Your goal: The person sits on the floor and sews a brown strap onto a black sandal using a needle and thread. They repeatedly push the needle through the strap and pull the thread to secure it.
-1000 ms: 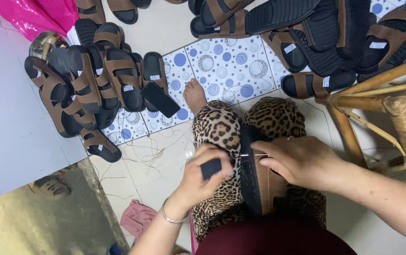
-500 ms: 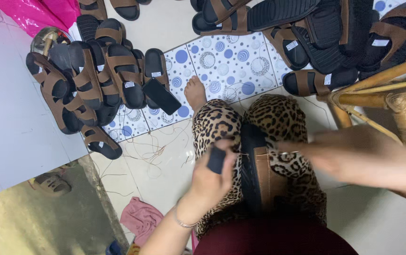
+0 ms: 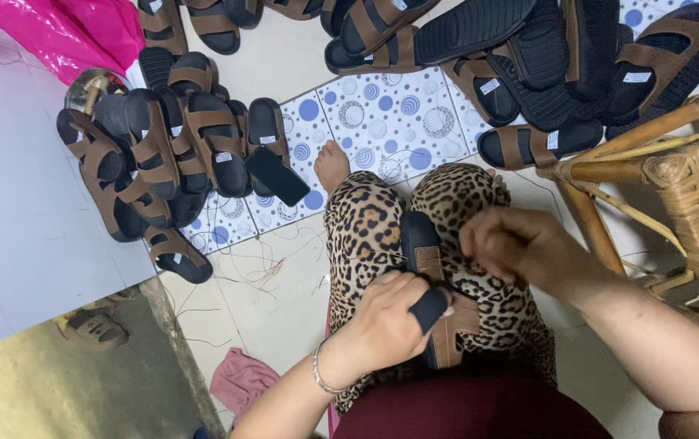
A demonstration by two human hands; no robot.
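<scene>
Now left hand [image 3: 382, 321] grips a dark tool [image 3: 431, 309]; right hand [image 3: 520, 244] pinches at the sandal [image 3: 435, 268] edge.

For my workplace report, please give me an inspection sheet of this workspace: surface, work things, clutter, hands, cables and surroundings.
Surface: pale floor; a dotted blue-and-white mat lies under the bare foot.
Work things: brown-strapped sandal on the lap; small dark tool at its strap.
Clutter: sandal pile on the left, a second pile at the top; loose threads; pink cloth.
Hands: left hand grips the tool; right hand is closed at the strap, what it pinches cannot be told.
Cables: nothing seen.
Surroundings: wicker stool, pink bag.
</scene>
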